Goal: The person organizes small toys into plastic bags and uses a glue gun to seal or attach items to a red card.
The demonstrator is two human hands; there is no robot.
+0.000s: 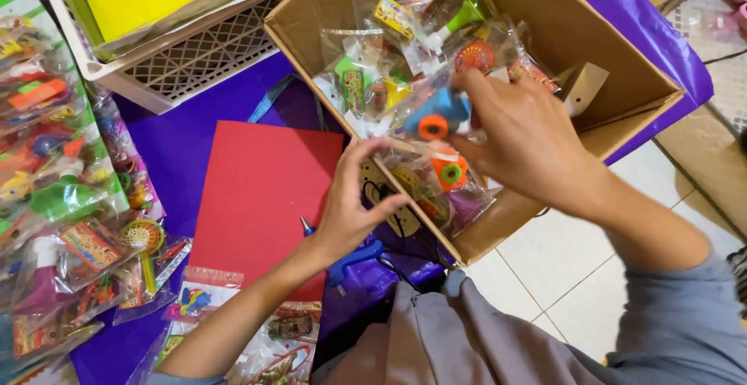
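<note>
A purple cloth (179,144) covers the floor, bearing a red sheet (261,198) and a cardboard box (622,58). Over the box's near edge, the right hand (529,144) pinches a clear toy bag (436,120); the left hand (354,206), fingers curled, grips its lower end.

Bright, even indoor light; soft shadows, glare on clear wrappers, slight motion blur, mild bending at edges.
</note>
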